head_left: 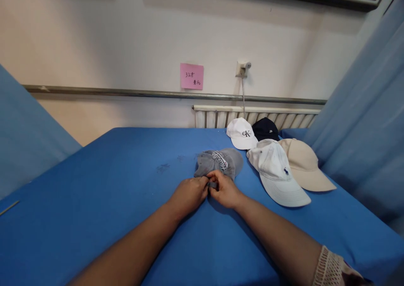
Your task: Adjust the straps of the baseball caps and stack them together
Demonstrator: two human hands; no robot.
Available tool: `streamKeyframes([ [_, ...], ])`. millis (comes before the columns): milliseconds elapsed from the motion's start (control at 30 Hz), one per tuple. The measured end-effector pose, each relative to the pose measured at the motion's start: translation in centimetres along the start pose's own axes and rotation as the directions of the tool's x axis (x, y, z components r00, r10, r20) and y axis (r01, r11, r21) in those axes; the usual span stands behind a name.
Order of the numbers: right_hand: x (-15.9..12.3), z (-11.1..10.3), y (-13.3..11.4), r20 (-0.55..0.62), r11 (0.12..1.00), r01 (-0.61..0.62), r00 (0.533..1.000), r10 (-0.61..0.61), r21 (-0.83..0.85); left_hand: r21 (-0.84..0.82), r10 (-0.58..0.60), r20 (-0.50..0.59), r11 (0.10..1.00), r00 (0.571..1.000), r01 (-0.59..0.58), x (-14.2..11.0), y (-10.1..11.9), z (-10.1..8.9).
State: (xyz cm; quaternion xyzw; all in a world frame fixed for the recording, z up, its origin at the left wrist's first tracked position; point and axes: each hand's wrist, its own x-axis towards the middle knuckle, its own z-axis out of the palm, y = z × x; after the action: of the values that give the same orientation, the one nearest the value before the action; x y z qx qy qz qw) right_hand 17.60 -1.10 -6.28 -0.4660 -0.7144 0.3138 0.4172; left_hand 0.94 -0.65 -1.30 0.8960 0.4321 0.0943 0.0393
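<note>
A grey baseball cap (208, 161) with white lettering rests on the blue-covered table, its brim pointing right. At the cap's near edge, both hands meet around its dark strap (212, 185). My left hand (191, 193) is closed, its fingers gripping the strap end by the cap's edge. My right hand (225, 189) pinches the strap from the other side, thumb and fingers bent together. The fingers partly hide the strap, so its fastening cannot be made out.
To the right sit a white cap (240, 130), a dark navy cap (263, 128), a pale cap with a small horse emblem (271, 164) and a beige cap (299, 159). Behind the blue table (94, 185) stands a radiator (217, 118). Blue curtains (362, 143) flank both sides.
</note>
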Motion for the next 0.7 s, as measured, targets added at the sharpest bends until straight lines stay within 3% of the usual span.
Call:
streamKeyframes([
  [233, 0.07, 0.09, 0.19, 0.004, 0.988, -0.022, 1.0, 0.021, 0.151, -0.365, -0.132, -0.012, 0.924, 0.991, 0.119, 0.31, -0.55, 0.39],
  [367, 0.21, 0.3, 0.68, 0.001, 0.979, -0.034, 0.999, 0.035, 0.202, -0.43, -0.143, 0.003, 0.893, 0.99, 0.131, 0.46, -0.89, 0.53],
  [467, 0.29, 0.35, 0.86, 0.003, 0.975, -0.048, 0.999, 0.049, 0.215, -0.365, -0.118, -0.026, 0.925, 0.993, 0.1, 0.32, -0.82, 0.53],
  [600, 0.33, 0.39, 0.92, -0.016, 0.979, -0.056, 0.998, 0.06, 0.195, -0.084, -0.044, -0.028, 0.996, 0.999, 0.041, -0.04, -0.48, 0.23],
  [700, 0.32, 0.41, 0.89, -0.015, 0.98, -0.064, 0.998, 0.069, 0.19, 0.067, -0.006, -0.005, 0.998, 1.0, 0.006, -0.16, -0.2, 0.02],
])
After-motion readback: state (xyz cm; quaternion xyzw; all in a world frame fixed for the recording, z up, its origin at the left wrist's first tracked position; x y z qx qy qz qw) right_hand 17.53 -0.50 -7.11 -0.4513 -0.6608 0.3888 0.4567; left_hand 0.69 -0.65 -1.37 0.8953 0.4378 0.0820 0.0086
